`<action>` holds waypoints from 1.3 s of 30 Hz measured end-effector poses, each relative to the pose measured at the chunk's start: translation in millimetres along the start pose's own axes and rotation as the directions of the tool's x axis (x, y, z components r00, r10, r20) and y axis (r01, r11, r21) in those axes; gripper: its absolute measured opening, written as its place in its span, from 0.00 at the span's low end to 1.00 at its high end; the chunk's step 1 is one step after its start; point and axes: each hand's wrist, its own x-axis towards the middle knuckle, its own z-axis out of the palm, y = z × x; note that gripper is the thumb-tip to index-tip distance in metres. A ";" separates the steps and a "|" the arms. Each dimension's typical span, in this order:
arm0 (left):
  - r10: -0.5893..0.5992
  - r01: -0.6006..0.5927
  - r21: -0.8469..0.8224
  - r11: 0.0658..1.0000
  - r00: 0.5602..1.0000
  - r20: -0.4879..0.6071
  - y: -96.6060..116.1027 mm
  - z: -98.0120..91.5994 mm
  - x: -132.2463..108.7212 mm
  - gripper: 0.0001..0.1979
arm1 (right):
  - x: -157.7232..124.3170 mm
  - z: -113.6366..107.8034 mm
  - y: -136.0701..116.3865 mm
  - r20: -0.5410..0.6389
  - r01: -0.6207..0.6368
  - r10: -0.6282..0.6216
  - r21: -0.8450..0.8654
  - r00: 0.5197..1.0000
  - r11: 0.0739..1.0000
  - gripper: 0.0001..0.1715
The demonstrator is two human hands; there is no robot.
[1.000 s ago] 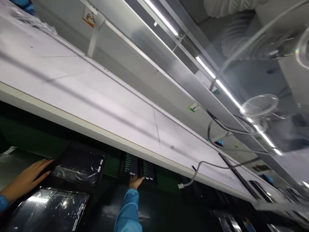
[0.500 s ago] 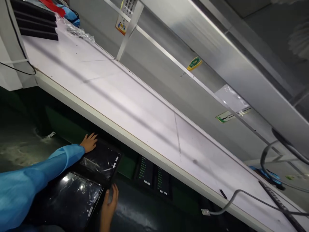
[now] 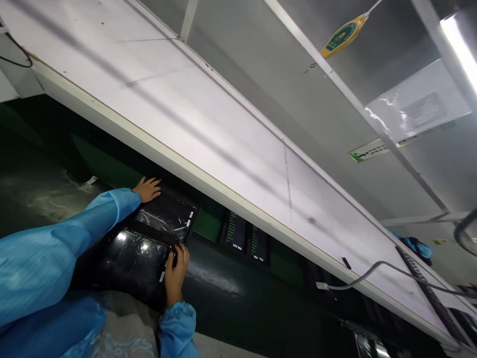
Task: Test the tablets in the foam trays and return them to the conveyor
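Two black flat panels under shiny clear film lie low beside the bench: a far panel (image 3: 166,215) and a near panel (image 3: 128,261), both with small white labels along the right side. My left hand (image 3: 148,190) rests with fingers spread at the far left corner of the far panel. At the right end, where the two panels meet, my right hand (image 3: 178,271) touches the edge; its thumb stands apart from the lightly bent fingers. No grip around the edge shows. Blue sleeves cover both forearms.
A long white bench (image 3: 208,144) runs diagonally above the panels. Under its edge lie two dark panels (image 3: 235,231) with green marks. A grey cable (image 3: 363,278) with a pale plug hangs over the bench edge. A yellow-green tool balancer (image 3: 343,36) hangs above.
The camera view has shifted and sits closer. My right hand has moved in from beside the panels to their right edge. My left hand stays at the far panel's corner.
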 end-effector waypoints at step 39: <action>0.051 -0.054 -0.035 0.998 0.994 -0.099 -17.1 33.9 -312.5 0.32 | 121.2 35.0 -20.9 0.328 0.286 -0.162 -0.379 0.931 0.880 0.24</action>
